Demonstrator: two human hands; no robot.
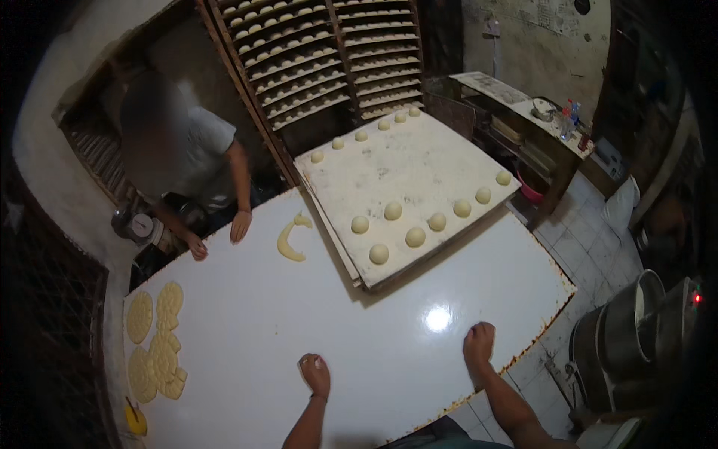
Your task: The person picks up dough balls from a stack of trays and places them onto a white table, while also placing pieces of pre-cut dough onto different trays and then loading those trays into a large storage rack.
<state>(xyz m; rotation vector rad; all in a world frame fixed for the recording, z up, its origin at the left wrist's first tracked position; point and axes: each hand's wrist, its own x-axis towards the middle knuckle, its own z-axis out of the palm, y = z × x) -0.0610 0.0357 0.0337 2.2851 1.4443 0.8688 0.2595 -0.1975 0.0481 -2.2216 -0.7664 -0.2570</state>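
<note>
My left hand [315, 375] rests on the white tabletop [389, 329], its fingers curled in. A small pale spot shows by its thumb, but whatever lies under the fingers is hidden. Near the table's right edge, my right hand [479, 346] is also curled down against the surface, and its palm cannot be seen. Beyond both hands, a floured board [419, 176] on a stack carries several round dough balls [379, 254] along its near and far sides. A curved strip of dough [289, 241] lies on the table left of the board.
Scored flat dough pieces [161, 352] lie at the table's left end, near a yellow scraper-like tool [135, 419]. A co-worker's hands [240, 226] rest on the far left edge. Behind stands a rack [299, 67] of filled trays; a metal mixer bowl [624, 329] is at right.
</note>
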